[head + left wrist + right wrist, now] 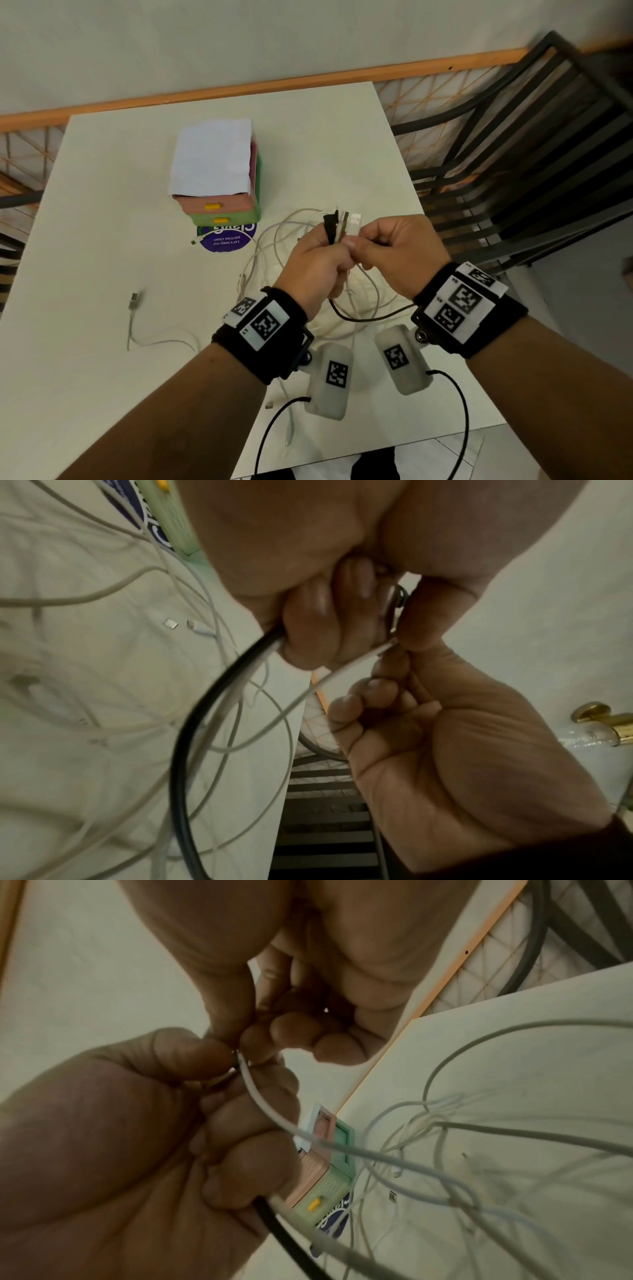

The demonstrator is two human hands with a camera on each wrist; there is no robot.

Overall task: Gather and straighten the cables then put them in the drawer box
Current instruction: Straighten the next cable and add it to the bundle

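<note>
Above the table's right half, my left hand (317, 263) grips a bundle of cable ends (339, 222), one black and several white, with the plugs sticking up past the fist. My right hand (390, 250) pinches a white cable (342, 666) right beside the left thumb. In the left wrist view the left fingers (322, 631) curl round the black cable (181, 745) and white ones. From both hands the cables hang in loose loops (356, 308) to the table. The pink and green drawer box (222, 202) stands shut at the back, paper on top.
A separate white cable (137, 308) lies on the white table (102, 205) at the left. A purple round sticker (227, 238) sits in front of the box. A dark slatted chair (513, 154) stands to the right. The table's right edge is close to my right hand.
</note>
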